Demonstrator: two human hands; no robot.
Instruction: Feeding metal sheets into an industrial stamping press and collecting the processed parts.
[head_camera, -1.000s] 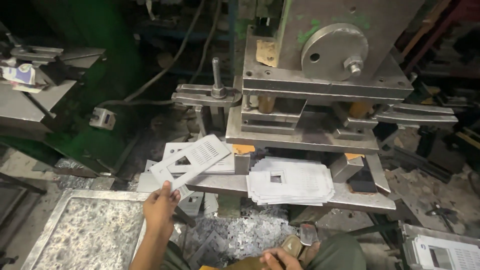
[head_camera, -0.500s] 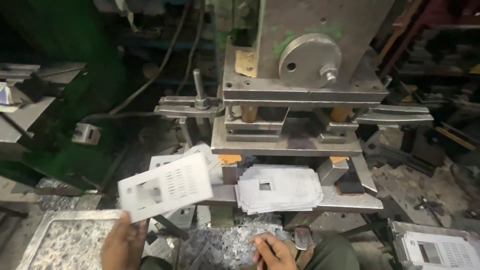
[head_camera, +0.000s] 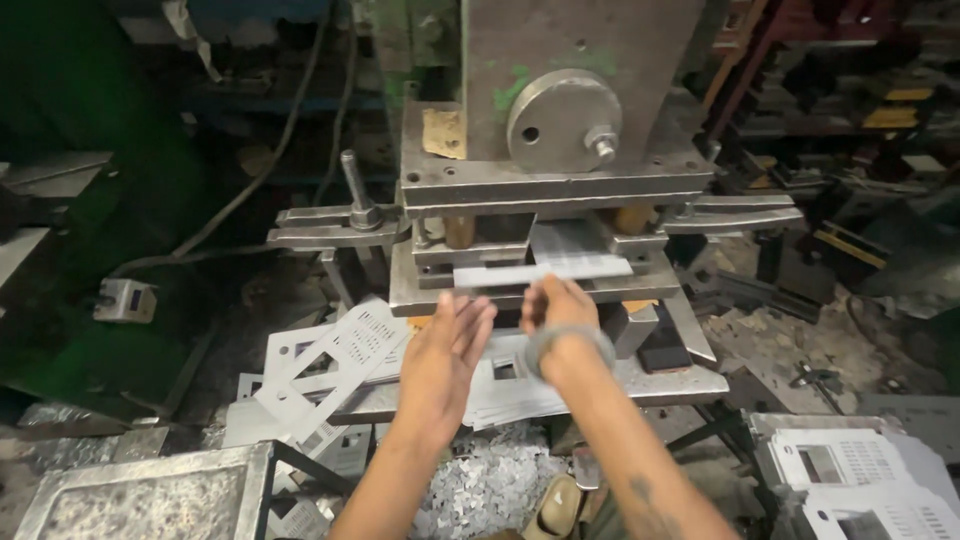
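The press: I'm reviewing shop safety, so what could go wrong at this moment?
Both the left hand and right hand are at the die opening of the press, feeding a metal sheet; a stroke could crush fingers. The thin sheet's edges could cut bare skin. The loose stack of punched sheets under the wrists could slide off.

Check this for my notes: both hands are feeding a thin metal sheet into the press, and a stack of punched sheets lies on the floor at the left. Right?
Not quite. The head view shows the stack of punched sheets at the lower right. Left hand and right hand do feed the thin metal sheet into the press.
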